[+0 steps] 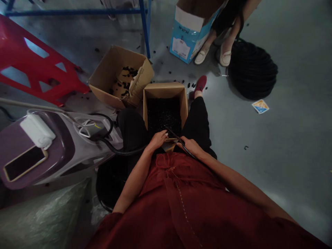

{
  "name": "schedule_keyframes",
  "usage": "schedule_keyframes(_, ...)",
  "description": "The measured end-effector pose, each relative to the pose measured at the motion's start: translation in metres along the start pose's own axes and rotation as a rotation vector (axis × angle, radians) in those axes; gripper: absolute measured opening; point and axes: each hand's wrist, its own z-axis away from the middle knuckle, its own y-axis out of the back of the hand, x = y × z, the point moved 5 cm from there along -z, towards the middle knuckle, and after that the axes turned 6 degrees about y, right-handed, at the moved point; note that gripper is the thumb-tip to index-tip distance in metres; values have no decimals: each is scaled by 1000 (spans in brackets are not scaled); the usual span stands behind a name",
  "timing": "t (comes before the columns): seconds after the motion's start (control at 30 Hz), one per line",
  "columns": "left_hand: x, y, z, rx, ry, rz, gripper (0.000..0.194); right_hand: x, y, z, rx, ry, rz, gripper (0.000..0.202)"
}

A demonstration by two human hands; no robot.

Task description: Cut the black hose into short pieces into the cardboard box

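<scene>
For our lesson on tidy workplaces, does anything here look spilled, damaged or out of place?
Yes: small black pieces lie scattered loose on the floor, as if dropped. The left cardboard box also looks battered, its right-hand flap creased and ragged.

Legs (198, 119) flank the black-filled box (165, 91), leaving passage from above through its open top.

The scene shows two open brown cardboard boxes (166, 90), one blue-and-white cardboard box (185, 38), one red plastic stool (38, 69), one gold-rimmed phone (25, 163), one thick black coil (252, 69), two white shoes (226, 58).
</scene>
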Motion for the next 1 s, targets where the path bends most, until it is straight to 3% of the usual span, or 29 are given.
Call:
schedule_keyframes(0.43, 0, 0, 1, 63, 5, -242, 42, 0, 0, 0, -13, 1, 28, 40)
schedule_keyframes(1.0, 7, -2, 9, 9, 2, -551, 36, -7, 5, -13, -100, 1, 39, 53)
